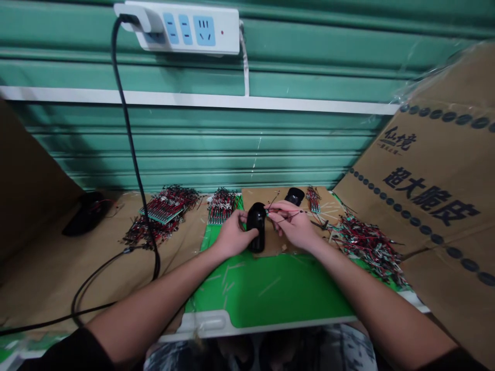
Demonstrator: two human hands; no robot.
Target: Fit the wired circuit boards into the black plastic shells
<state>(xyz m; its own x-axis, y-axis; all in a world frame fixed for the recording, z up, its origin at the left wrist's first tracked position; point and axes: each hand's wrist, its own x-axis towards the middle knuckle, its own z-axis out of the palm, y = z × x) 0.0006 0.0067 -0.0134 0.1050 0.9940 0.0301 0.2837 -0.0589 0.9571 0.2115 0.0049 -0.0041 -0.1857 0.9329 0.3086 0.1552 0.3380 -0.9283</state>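
A glossy black rounded casing [256, 226] stands over the brown cardboard piece at the middle of the green board [286, 288]. My left hand [233, 234] grips it from the left, thumb across its front. At its upper right side, my right hand [290, 221] pinches a small part with thin red and black wires [292, 212]. The part's exact shape is hidden by the fingers. Behind my right hand lies another black casing [295, 196].
Bundles of wired parts lie at the left [170, 203], behind my left hand [221, 205] and at the right [369, 247]. A dark casing [85, 212] is far left. A black cable [129, 129] hangs from a white power strip [193, 28]. Cardboard [436, 170] stands right.
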